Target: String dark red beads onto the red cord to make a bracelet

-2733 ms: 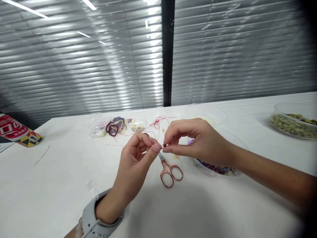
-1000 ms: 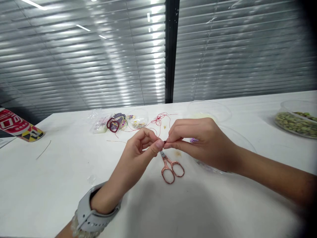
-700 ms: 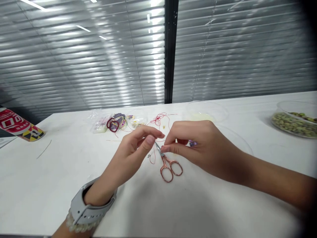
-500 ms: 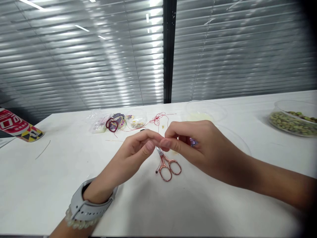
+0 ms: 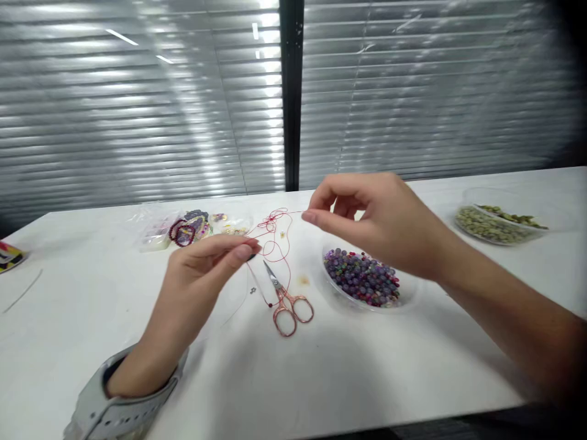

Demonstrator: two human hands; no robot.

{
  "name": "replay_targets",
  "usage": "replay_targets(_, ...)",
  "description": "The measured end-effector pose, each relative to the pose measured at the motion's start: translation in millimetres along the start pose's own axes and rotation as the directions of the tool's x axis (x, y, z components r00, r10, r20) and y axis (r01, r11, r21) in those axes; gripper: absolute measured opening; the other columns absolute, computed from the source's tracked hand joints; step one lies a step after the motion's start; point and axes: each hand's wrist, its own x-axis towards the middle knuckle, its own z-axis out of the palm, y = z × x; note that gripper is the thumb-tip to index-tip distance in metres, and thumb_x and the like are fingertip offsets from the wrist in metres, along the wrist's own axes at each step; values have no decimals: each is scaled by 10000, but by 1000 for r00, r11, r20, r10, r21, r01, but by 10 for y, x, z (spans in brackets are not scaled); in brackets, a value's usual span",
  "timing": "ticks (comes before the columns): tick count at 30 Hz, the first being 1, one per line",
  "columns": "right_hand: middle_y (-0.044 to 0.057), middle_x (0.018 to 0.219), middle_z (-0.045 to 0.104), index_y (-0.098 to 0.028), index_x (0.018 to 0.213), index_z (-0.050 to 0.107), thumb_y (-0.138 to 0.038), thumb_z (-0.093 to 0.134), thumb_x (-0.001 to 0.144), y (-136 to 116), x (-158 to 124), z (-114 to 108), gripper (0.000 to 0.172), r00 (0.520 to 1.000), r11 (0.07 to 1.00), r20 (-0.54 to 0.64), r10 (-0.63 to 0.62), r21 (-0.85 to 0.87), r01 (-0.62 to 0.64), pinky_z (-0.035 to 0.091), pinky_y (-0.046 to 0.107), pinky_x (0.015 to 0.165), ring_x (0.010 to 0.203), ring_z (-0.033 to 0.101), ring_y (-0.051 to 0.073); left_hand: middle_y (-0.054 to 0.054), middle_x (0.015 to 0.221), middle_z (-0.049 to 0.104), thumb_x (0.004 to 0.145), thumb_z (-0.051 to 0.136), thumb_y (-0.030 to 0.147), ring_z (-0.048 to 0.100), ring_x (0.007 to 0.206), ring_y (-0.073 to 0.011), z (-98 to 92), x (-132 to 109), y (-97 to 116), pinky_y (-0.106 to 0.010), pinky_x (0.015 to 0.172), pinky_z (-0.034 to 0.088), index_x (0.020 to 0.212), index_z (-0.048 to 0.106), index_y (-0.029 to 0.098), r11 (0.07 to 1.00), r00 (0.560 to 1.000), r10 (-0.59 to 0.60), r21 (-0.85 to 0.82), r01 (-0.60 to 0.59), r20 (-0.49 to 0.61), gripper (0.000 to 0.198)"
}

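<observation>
While the left hand (image 5: pixel 199 275) holds its fingertips together beside the rose-gold scissors (image 5: pixel 287 305), the right hand (image 5: pixel 371 223) keeps thumb and forefinger slightly apart, right of them. Red thread (image 5: pixel 270 221) runs lengthwise down toward their blades.

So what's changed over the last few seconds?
The hands have parted: the left hand moved left, and the right hand moved up and right, letting go of the small red bead. It now lies on the red thread beside the rose-gold scissors, which stayed put.

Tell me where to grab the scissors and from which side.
Probably by the finger loops, from the near side: the rose-gold scissors lie flat, loops toward you, blades pointing away, with red thread running beside the blades.
</observation>
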Motion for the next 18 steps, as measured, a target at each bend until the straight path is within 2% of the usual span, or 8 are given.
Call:
replay_targets(3,-29,649,616,-188,675,646,-215,584,787,176,61,-195,131,979,979,182,86,-200,-48,358,243,551,571,528,96,39,837,726,762,711,293,639,887,-133,-2,1,28,-232,807,489,785,742,275,1000,985,-4,-22,0,-175,43)
replay_targets(5,-23,631,602,-194,656,652,-173,558,771,322,79,-271,149,881,941,428,201,-335,-52,317,247,513,548,512,100,34,861,725,751,719,306,630,924,-145,3,5,30,-250,839,476,789,743,268,999,975,-29,8,32,-218,58)
replay_targets(7,0,629,593,-183,656,661,-135,550,736,458,80,-299,145,763,890,564,317,-456,-33,286,256,496,547,507,117,28,882,727,747,718,340,624,950,-156,8,14,6,-260,850,469,792,744,269,995,982,-66,66,79,-178,87)
replay_targets(9,27,732,629,-179,735,681,-114,537,720,547,62,-306,159,696,860,605,387,-509,-36,323,263,526,623,546,146,23,886,729,738,719,376,622,955,-170,8,27,-39,-271,833,472,802,741,275,987,986,-98,112,114,-135,121)
replay_targets(12,68,922,648,-181,937,679,-232,546,763,562,-7,-314,225,664,872,634,398,-486,-58,389,291,609,783,588,201,12,902,730,720,727,398,614,970,-191,10,51,-102,-289,830,474,807,736,271,979,987,-136,143,148,-90,155)
replay_targets(14,89,1048,620,-198,1151,597,-381,584,749,524,-79,-296,442,635,898,675,377,-433,-73,414,317,654,878,587,243,6,899,730,701,737,406,609,980,-203,20,61,-122,-302,847,467,794,735,263,974,982,-167,141,179,-90,171)
replay_targets(16,98,1105,584,-236,1309,453,-437,627,688,491,-157,-225,676,560,915,743,368,-397,-75,426,336,660,895,584,269,-2,879,731,673,750,416,607,981,-219,37,62,-129,-321,866,462,774,732,251,969,973,-203,122,216,-105,194)
replay_targets(18,117,1150,531,-258,1351,375,-442,620,669,491,-229,-104,747,525,908,759,386,-413,-71,427,345,637,901,578,288,-14,871,730,646,759,426,604,982,-238,52,56,-141,-346,879,457,763,729,241,964,967,-232,106,243,-107,221)
